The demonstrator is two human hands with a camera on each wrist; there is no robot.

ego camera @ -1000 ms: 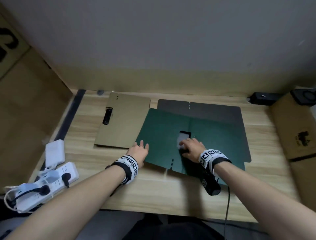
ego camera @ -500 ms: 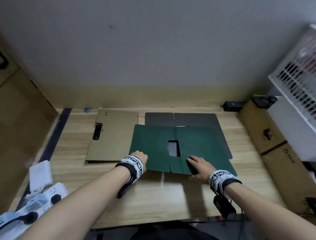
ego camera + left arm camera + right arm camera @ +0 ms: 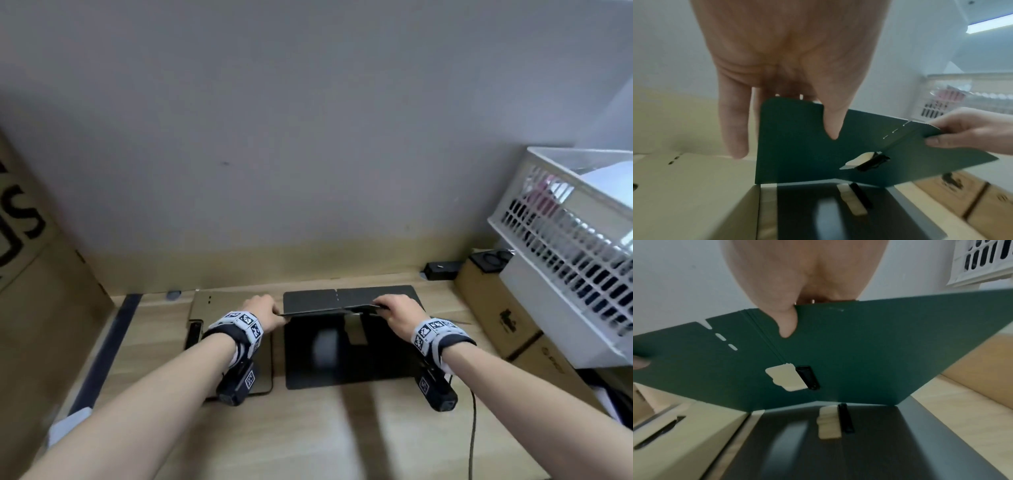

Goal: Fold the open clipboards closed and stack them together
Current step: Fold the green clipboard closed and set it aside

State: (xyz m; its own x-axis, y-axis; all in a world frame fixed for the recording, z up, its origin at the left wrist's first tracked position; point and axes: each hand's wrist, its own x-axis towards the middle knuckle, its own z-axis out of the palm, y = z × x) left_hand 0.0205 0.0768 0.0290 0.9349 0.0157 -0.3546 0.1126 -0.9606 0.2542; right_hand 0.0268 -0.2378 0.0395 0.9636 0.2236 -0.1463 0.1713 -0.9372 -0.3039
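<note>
Both hands pinching the green clipboard mid-frame above the counter, left hand and right hand at opposite ends, fold crease running between, nearer the right.

Three clipboards: one green, one dark grey, one tan (partly behind an arm). Two hands, left and right. One white basket. Two cardboard boxes at right.
</note>
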